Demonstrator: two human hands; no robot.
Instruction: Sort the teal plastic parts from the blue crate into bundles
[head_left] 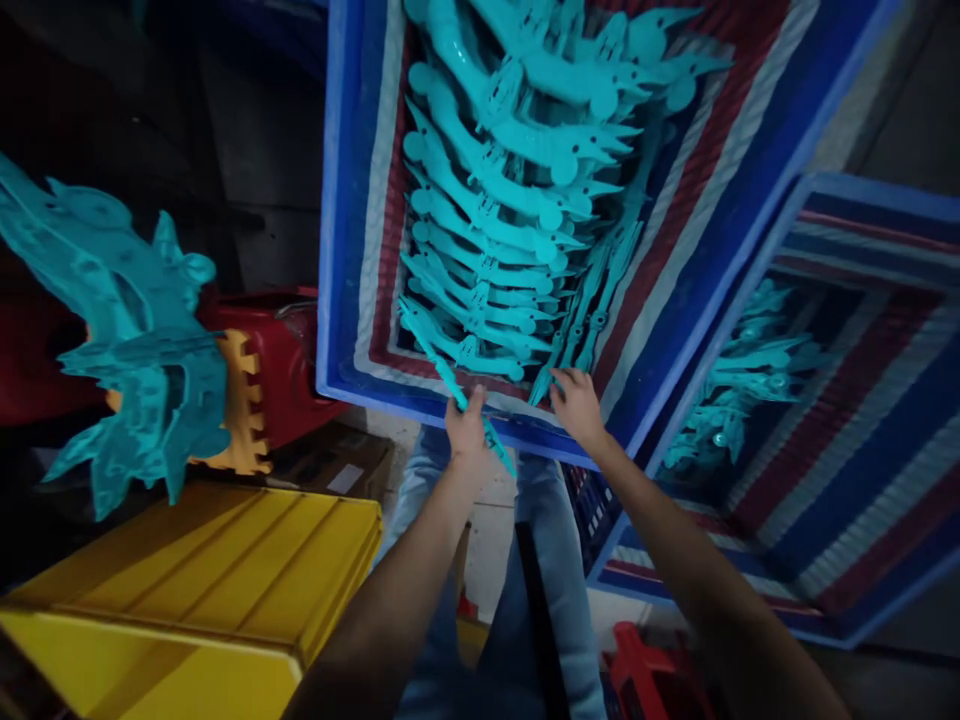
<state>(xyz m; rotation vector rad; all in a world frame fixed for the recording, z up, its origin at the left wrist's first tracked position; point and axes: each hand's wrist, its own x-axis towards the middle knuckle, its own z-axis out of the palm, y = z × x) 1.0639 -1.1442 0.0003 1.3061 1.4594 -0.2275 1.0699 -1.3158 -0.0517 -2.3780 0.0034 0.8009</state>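
My left hand is closed around a long, thin turquoise plastic piece, which slants across the near rim of a blue crate. Its lower end sticks out below my fingers. Inside the crate's near right corner, my right hand has its fingers bent against the end of another slim turquoise plastic piece; the fingertips are partly hidden. Beyond both hands, curved turquoise plastic parts lie in a stacked row on the striped lining. More slim pieces run lengthwise along the row's right side.
A second lined blue crate on the right holds a heap of turquoise parts. Left of me are a yellow bin, a red container and a large turquoise moulded part. A red plastic object sits low at right.
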